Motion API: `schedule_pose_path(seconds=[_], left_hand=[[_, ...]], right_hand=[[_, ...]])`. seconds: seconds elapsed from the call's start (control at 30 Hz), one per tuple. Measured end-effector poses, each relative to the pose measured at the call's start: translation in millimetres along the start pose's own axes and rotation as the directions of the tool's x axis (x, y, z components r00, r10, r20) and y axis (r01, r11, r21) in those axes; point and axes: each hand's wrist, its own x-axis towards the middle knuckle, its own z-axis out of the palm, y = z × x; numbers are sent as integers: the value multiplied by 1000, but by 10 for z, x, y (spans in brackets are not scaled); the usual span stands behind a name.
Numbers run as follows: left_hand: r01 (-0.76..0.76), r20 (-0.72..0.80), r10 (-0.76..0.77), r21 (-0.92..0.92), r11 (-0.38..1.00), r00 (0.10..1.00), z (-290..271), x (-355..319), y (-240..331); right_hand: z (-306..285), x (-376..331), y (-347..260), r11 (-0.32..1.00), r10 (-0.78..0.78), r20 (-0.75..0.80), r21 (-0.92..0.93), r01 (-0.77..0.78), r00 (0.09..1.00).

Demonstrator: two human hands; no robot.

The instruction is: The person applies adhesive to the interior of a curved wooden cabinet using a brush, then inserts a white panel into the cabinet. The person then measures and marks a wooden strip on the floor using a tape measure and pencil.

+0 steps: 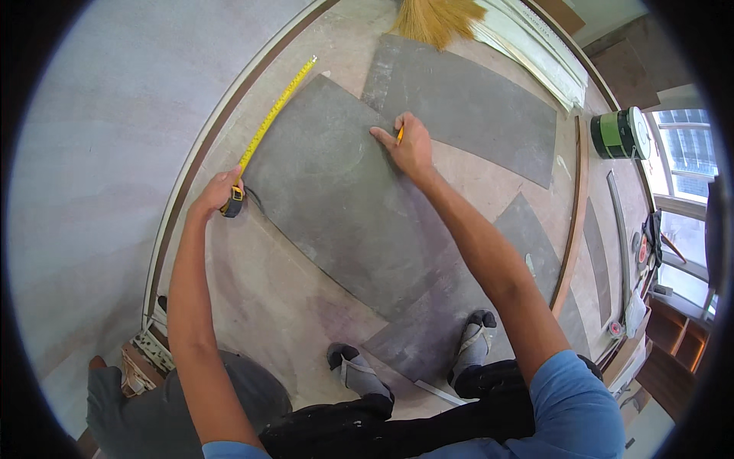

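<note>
Tape measure lies along one edge of a grey tile, with a pencil in the other hand

The left hand (218, 195) is wrapped around the case of the tape measure (234, 203), near the left edge of the floor (260, 306). From it the yellow blade (275, 111) is pulled out. It runs just beside the left edge of the large grey tile (329, 206) and its tip passes the far corner. The right hand (410, 149) is at the tile's right side; its fingers are curled on an orange-yellow pencil (400, 134), and one digit is stretched out over the tile.

A second grey tile (474, 107) lies toward the far edge of the floor, and another grey piece (420, 336) lies between the two feet. Farther, near the far right corner, there are a straw broom (436, 19) and a flat white bundle (535, 53). Some print is on the bundle, and the marks of the blade are too small to read. A wooden strip (572, 229) lies at the right, and close to the right edge stands a dark bucket (623, 134) with a green band and a white lid.

A pale wall (115, 153) rises along the left edge; windows (688, 153) are at the right.
</note>
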Motion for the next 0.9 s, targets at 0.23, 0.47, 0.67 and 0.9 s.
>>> schedule_pose_path(seconds=[0.23,0.47,0.67,0.9], left_hand=[[82,103,-78,-33,996,992,40,-331,61],[164,96,-162,-10,986,982,361,-394,39],[125,117,-118,-54,991,986,358,-559,-22],[171,147,-162,-52,984,976,376,-737,124]], right_hand=[[-289,1,159,996,36,193,-81,-20,980],[-166,-348,230,999,32,-13,32,-31,999],[-253,-399,295,993,8,-100,122,4,995],[-295,-391,272,986,-6,-136,162,28,991]])
